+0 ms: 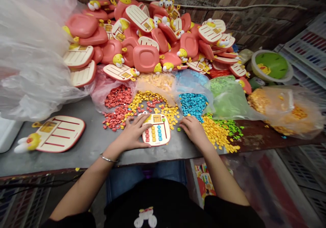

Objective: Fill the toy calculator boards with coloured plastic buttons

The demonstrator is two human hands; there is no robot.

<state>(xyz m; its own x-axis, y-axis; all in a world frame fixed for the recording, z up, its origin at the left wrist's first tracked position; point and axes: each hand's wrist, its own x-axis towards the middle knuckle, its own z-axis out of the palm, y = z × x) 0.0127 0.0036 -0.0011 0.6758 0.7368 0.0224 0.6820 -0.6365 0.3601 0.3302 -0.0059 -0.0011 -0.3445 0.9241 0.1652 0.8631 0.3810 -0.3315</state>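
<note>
The fingers [132, 120] of the left hand [133, 132] lie spread and almost flat over the left side of a cream toy calculator panel [158, 130], hiding that edge; whether they pinch it or only rest there is hard to make out. The panel lies flat on the bench [84, 150], between both hands, with rows of yellow, blue and red buttons [153, 133] set in it. The right hand [195, 130] sits just beside it, fingers open and pressed down, not touching the panel. A metal bangle [108, 158] circles the left wrist.

Loose yellow buttons [169, 114] scatter around the hands, spilling from red [118, 99], blue [193, 105] and green [230, 127] piles, some on plastic bags [229, 100]. Farther left lies a chick-headed panel [52, 134]. Behind rises a heap of salmon-pink plastic cases [142, 41], overlapping so that many are partly hidden. Clear plastic sheeting [30, 58] cuts off the left side, and a brick wall [254, 3] stands behind.
</note>
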